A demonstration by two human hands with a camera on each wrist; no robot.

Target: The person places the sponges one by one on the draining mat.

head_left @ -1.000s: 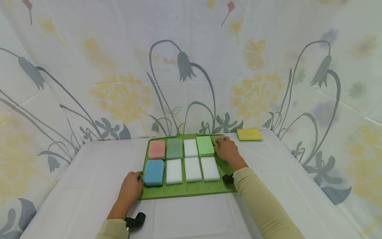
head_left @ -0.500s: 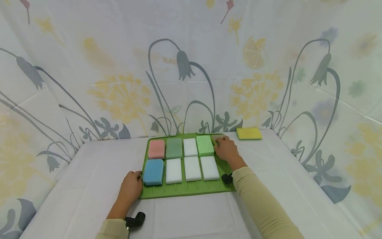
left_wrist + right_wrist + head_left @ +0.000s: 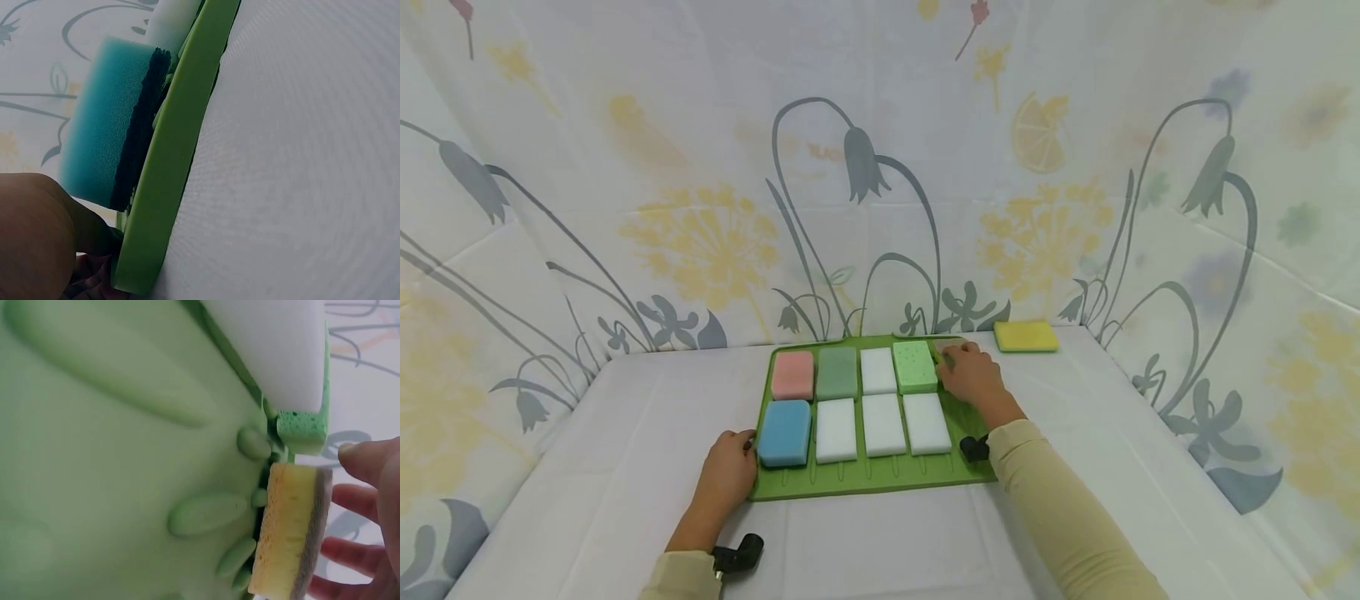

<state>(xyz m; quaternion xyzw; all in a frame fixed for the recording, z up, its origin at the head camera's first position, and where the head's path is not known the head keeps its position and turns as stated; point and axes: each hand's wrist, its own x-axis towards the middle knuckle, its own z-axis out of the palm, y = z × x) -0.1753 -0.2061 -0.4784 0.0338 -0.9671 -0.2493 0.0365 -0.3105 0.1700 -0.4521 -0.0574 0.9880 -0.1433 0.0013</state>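
In the head view, a green ribbed tray (image 3: 850,487) bears two rows of sponges. My left hand (image 3: 726,471) grips the tray's left edge by the blue scrub sponge (image 3: 785,433), which has a dark scouring side facing down in the left wrist view. At the tray's back right, my right hand (image 3: 973,379) touches a yellow sponge (image 3: 290,531) with a grey scouring layer on top; fingertips lie along that layer, the thumb apart from it. Beside it sits a light green speckled sponge (image 3: 915,367). Pink (image 3: 793,375), grey-green (image 3: 837,373) and several white sponges (image 3: 883,425) fill the other places.
Behind the tray to the right, a yellow sponge with a green underside (image 3: 1026,337) lies on the white-covered table (image 3: 880,542). A flower-printed cloth (image 3: 715,167) rises along the table's back edge.
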